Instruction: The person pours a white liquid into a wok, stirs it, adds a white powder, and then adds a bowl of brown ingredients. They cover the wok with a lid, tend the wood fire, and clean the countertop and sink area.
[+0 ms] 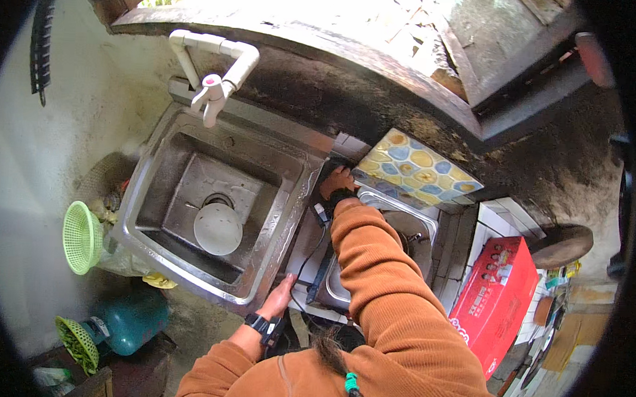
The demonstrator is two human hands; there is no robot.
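My right hand (338, 182) reaches into the dark gap beyond the stainless steel sink (274, 234), beside a patterned tile (418, 165). Its fingers are partly hidden, and what they touch is unclear. At the sink's near right corner rests my left hand (278, 299), its fingers mostly out of sight. Inside the basin, a round whitish bowl or lid (218, 229) lies partly over the drain (219, 199). A white plastic tap (212, 95) stands over the far rim. A black cable with a plug-like end (321, 213) hangs between my hands.
Right of the sink, a second steel basin (427, 224) is partly covered by my sleeve. A red carton (497, 302) stands on the white tiles farther right. On the left are a green plastic basket (82, 239) and a teal gas cylinder (139, 321). A window ledge (314, 41) runs behind.
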